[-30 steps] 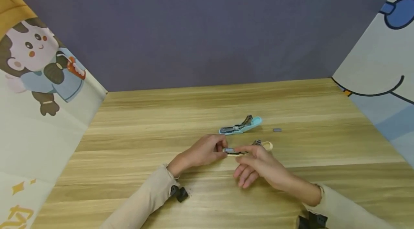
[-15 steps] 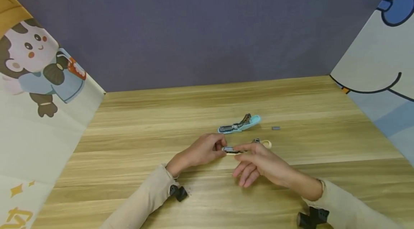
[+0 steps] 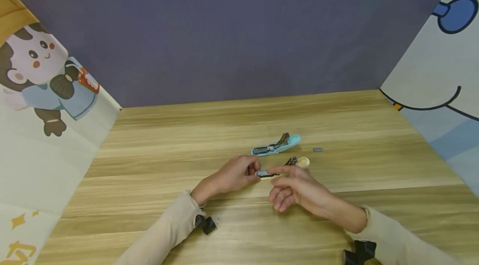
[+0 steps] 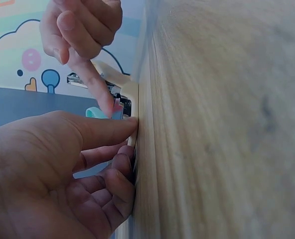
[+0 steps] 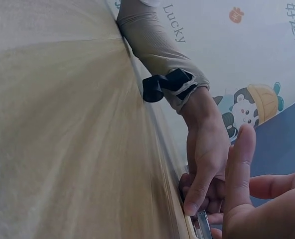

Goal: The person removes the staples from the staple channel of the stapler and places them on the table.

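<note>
A cream stapler (image 3: 304, 162) lies on the table with its top swung up, so its metal staple channel faces upward. At its left end, my left hand (image 3: 233, 173) grips the base between thumb and fingers. My right hand (image 3: 308, 192) is over the middle of it. In the left wrist view, the right index finger (image 4: 95, 89) points straight down and touches the channel of the cream stapler (image 4: 132, 94). The right thumb stands apart from the stapler in the right wrist view. Fingers hide part of the channel.
Just behind, a light blue stapler (image 3: 292, 144) lies opened out on the wooden table (image 3: 179, 132). To its right is a small grey strip of staples (image 3: 318, 149). A dark panel (image 3: 239, 40) rises at the back, with printed walls on both sides.
The raised top and handle end of the cream stapler have tilted up slightly. The right hand's lower fingers have curled in a little. The left hand keeps its grip.
</note>
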A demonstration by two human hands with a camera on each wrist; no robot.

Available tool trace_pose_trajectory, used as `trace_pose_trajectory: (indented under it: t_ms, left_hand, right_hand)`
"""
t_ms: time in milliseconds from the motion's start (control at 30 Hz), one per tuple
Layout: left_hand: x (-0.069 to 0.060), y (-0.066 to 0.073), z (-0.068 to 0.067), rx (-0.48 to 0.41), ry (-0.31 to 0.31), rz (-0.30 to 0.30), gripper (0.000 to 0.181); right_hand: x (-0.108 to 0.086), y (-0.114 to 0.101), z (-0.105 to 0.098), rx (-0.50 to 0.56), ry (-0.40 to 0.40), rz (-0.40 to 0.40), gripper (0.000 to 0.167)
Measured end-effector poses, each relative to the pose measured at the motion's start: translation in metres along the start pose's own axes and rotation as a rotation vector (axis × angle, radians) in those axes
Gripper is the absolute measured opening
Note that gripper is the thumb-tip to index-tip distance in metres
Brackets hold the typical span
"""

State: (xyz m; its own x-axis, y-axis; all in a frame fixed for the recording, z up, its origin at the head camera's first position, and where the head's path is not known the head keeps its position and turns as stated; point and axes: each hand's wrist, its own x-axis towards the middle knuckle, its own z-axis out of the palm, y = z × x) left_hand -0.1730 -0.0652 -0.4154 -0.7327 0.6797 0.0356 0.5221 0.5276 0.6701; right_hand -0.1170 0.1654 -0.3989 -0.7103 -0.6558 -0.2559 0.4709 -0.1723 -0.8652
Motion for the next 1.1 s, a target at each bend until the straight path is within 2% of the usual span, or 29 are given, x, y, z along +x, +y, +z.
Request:
trace_pose_trajectory:
  t_ms: [133, 300, 467, 667, 900, 1100]
  left_hand:
    - [-0.001, 0.000, -0.001, 0.005, 0.002, 0.002, 0.015]
    - [-0.002, -0.001, -0.001, 0.008, 0.002, 0.001, 0.014]
    - [-0.002, -0.002, 0.001, 0.010, 0.013, -0.005, 0.014]
    - [0.000, 0.000, 0.006, 0.008, -0.002, -0.016, 0.012]
    - [0.002, 0.000, 0.005, 0.013, 0.012, -0.012, 0.012]
    - [0.001, -0.001, 0.001, 0.016, 0.002, -0.014, 0.012]
  right_hand:
    - [0.003, 0.005, 0.003, -0.038, 0.025, -0.020, 0.064]
    - [0.009, 0.009, 0.004, -0.168, 0.095, -0.013, 0.059]
    - [0.013, 0.008, 0.002, -0.285, 0.118, -0.038, 0.049]
    - [0.018, 0.006, 0.002, -0.449, 0.240, -0.073, 0.036]
    - [0.028, 0.005, 0.006, -0.707, 0.370, -0.184, 0.019]
    - [0.034, 0.006, 0.009, -0.752, 0.422, -0.196, 0.012]
